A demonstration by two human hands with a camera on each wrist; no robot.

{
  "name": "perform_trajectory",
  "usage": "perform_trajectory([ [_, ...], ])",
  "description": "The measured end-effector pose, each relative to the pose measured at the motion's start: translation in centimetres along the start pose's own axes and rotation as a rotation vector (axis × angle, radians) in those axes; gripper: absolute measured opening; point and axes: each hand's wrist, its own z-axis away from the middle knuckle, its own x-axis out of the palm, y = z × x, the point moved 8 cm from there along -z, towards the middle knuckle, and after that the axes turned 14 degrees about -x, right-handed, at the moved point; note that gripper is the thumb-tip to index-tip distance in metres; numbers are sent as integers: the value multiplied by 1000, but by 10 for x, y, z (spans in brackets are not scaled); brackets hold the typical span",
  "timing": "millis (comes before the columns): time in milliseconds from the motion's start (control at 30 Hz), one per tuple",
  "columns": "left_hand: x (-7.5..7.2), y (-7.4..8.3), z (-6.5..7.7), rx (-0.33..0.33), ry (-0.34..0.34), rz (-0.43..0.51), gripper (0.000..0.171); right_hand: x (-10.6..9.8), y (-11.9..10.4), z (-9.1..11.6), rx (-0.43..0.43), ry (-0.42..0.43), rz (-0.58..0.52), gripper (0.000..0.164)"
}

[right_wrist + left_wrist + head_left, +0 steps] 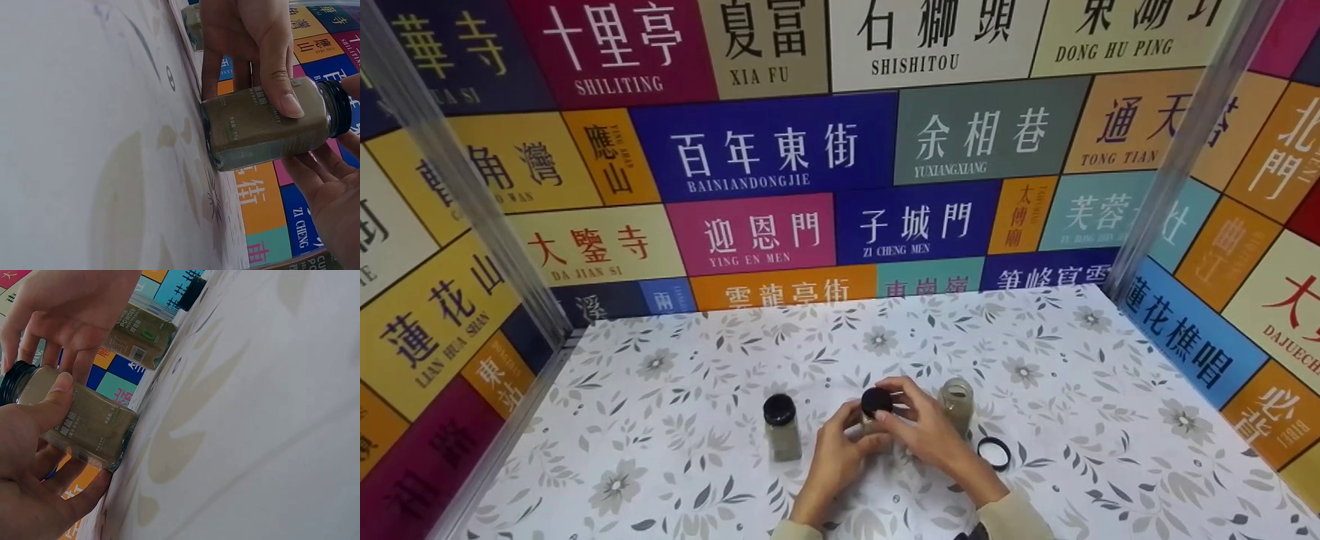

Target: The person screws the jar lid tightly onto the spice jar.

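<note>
A clear glass jar of brownish powder [84,419] stands upright on the table between both hands, its black lid [877,400] on top. My left hand [836,454] grips the jar's body; its thumb [291,106] lies across the printed side in the right wrist view. With thumb and fingers, my right hand [926,431] pinches the lid from the right. Another powder jar with a black lid [780,410] stands to the left. Right of my right hand is a lidless jar [958,405], its mouth uncovered. A black ring-shaped lid [994,454] lies beside it.
A white tablecloth [720,352] with grey leaves and flowers covers the table. Behind it and at both sides rise walls of coloured panels [765,150] with printed characters. Clear upright posts [487,180] stand at the back corners.
</note>
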Motion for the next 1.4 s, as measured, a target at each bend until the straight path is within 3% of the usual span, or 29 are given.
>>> perform_trajectory([
  [533, 0, 0, 0, 15, 0, -16, 52, 1, 5, 0, 48, 23, -26, 43],
  [867, 0, 1, 0, 23, -2, -15, 50, 1, 0, -1, -19, -8, 2, 42],
  [1400, 1, 0, 0, -1, -15, 29, 50, 1, 5, -1, 41, 17, -40, 44],
])
